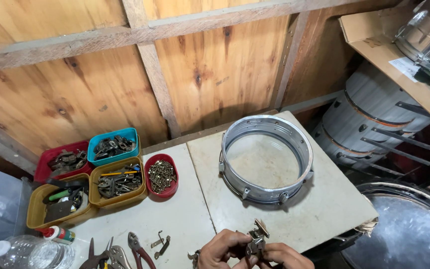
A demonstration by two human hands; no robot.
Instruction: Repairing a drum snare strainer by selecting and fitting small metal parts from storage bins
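Head view, looking down at a pale worktop (pixel 185 219) against a plank wall. Left hand (pixel 222 249) and right hand (pixel 282 255) together at the bottom edge, both clenched on one small metal lug (pixel 258 238), held just above the worktop's near edge, its top sticking up between the fingertips. Beyond the hands, a shallow metal drum shell (pixel 266 158), lying flat and open on the right slab, small fittings along its wall. To the left, five plastic tubs packed close: red tub (pixel 43 167) and teal tub (pixel 113 144) at the back with dark metal parts, two mustard tubs (pixel 38 211) (pixel 118 197) in front with tools and hardware, and an oval red tub (pixel 161 175) full of brass screws. Near the bottom left, red-handled pliers (pixel 140 251), a loose metal bracket (pixel 161 244), a clear bottle (pixel 28 254) with white cap, and a small tube (pixel 58 233) with a red, white and green label. At right, beside the worktop, grey drums (pixel 369 119) stacked on their sides; above them, a cardboard box (pixel 384 50) bearing a white paper label.
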